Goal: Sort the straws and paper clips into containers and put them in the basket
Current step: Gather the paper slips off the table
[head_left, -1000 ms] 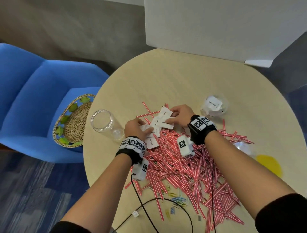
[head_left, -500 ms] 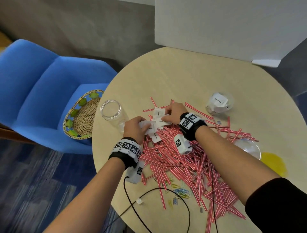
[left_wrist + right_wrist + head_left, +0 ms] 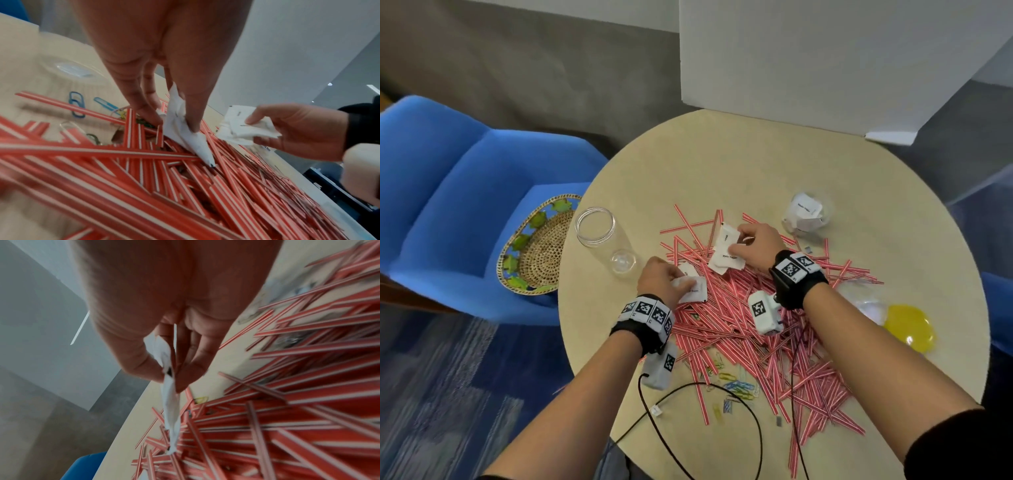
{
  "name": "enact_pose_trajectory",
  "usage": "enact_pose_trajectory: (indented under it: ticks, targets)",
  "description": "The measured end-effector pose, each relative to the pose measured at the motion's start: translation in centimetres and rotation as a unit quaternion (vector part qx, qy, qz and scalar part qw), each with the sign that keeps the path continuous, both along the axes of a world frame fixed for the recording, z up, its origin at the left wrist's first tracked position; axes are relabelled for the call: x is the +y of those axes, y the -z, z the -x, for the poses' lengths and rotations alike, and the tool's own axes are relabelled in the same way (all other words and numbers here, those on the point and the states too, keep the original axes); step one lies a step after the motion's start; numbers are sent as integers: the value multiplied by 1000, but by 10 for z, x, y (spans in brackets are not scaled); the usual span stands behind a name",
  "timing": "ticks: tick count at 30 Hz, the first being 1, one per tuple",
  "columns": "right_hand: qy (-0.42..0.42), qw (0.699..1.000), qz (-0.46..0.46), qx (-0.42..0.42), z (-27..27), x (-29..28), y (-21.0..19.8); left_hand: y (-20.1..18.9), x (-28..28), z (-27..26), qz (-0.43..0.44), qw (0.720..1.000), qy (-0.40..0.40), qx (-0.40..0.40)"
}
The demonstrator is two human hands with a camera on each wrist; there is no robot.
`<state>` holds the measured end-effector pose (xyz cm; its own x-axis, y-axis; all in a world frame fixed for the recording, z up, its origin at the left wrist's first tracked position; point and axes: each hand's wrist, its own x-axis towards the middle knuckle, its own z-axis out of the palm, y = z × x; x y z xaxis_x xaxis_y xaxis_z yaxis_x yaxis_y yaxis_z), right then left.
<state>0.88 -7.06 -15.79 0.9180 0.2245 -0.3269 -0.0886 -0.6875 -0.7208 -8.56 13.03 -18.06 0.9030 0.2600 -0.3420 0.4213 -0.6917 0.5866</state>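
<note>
Pinching a few white paper packets (image 3: 726, 254) between thumb and fingertips, my right hand (image 3: 758, 247) holds them just over the far edge of the red-and-white striped straws (image 3: 750, 339); in the right wrist view the packets (image 3: 169, 386) hang down from that pinch toward the heap. My left hand (image 3: 659, 279) grips another bunch of white packets (image 3: 690, 286) the same way, thumb and fingers curled onto them, with their lower corner touching the straws (image 3: 185, 186). Both hands sit side by side but apart, at the far side of the pile. Behind my wrists, at the near edge of the straws, lie coloured paper clips (image 3: 738, 385) on the round table (image 3: 722, 164). To the left of my left hand a clear jar (image 3: 602, 236) lies tipped on its side, and further left a woven basket (image 3: 534, 246) rests on the blue chair (image 3: 448, 192). Beyond my right hand stands a clear container holding packets (image 3: 806, 214); to its right, near my forearm, are a clear cup (image 3: 866, 301) and a yellow lid (image 3: 909, 327).
</note>
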Motion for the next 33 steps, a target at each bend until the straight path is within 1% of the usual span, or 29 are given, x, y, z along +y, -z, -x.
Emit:
enact_pose_trajectory:
  ticks: [5,7,10,12,14,18,20,22,27,30,33]
  targets:
    - [59,998,-23,20,15,-36,5,-2,-4,-2,13,999,-34,-10]
    - [74,997,-25,27,19,-46,7,-3,-2,-1,25,998,-50,-27]
    - [85,992,-53,72,25,-57,13,-4,-2,2,51,996,-64,-45]
    - [74,990,-72,92,29,-59,16,-3,-1,2,60,996,-35,-50]
    - [51,992,-73,92,32,-58,13,-5,1,-1,45,998,8,-47]
    - [19,993,-58,100,34,-58,8,-12,3,-13,-33,994,101,6]
    - [7,994,-42,98,36,-58,8,-13,2,-15,-27,995,96,29]
    - [7,995,-36,90,37,-58,8,-12,1,-15,-5,996,81,33]
    - [15,997,-15,76,36,-61,6,-18,4,-14,37,998,53,-1]
    - [37,996,-8,78,33,-67,6,-27,8,-17,27,997,75,-21]
    - [54,997,1,62,28,-73,4,-45,9,-26,7,995,98,-32]
